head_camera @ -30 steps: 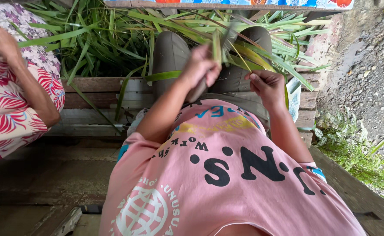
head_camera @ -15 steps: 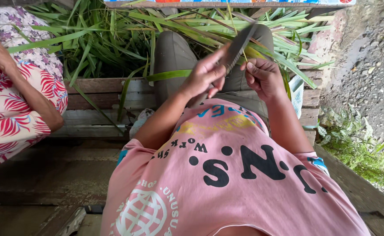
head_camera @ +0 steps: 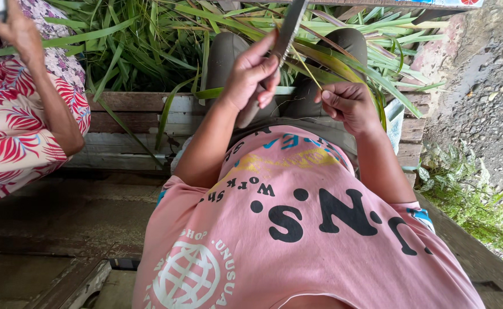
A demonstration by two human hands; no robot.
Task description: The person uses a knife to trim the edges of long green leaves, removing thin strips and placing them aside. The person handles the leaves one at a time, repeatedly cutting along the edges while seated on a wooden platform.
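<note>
The left hand (head_camera: 251, 74) is clenched around a knife (head_camera: 283, 43), blade angled up and away, probably so its edge meets the leaf strip (head_camera: 308, 71). Just right of it, the right hand (head_camera: 348, 103) pinches that strip taut, likely steadying it.

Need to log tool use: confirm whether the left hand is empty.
No: the left hand grips a knife, blade raised over the green leaves.

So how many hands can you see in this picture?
3. The left hand grips a knife over the lap. The right hand pinches a thin leaf strip. Another person's hand is at the top left; their other hand may be hidden.
</note>
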